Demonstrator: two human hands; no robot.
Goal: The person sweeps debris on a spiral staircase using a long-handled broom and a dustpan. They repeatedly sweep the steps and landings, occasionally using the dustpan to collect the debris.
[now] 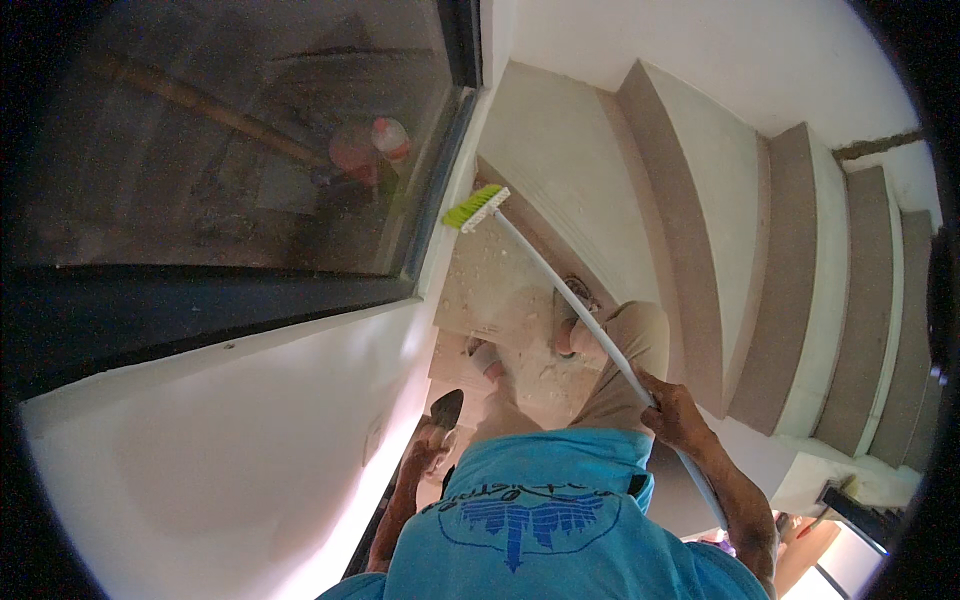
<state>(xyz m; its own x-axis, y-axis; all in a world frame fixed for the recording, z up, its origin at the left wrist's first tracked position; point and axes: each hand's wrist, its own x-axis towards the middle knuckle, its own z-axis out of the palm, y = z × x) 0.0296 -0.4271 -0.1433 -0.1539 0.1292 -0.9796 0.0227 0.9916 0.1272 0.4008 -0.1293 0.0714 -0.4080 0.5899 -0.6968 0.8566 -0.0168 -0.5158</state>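
My right hand [679, 414] is closed around the white handle [570, 290] of a brush broom. The handle slants up and to the left, away from me. At its far end the broom head, with green bristles [472, 206], is raised close to the wall's edge beside the window. My left hand [428, 452], low beside the white wall, grips a small trowel with a dark blade [447, 406] pointing up and away. Its handle is mostly hidden by my fingers.
Winding steps [690, 190] climb from the far middle round to the right. A dark-framed window [250, 290] and white wall [230, 440] border my left. My feet stand on a landing [500, 270] scattered with pale debris. Objects, including a dark-edged item [850, 515], sit at lower right.
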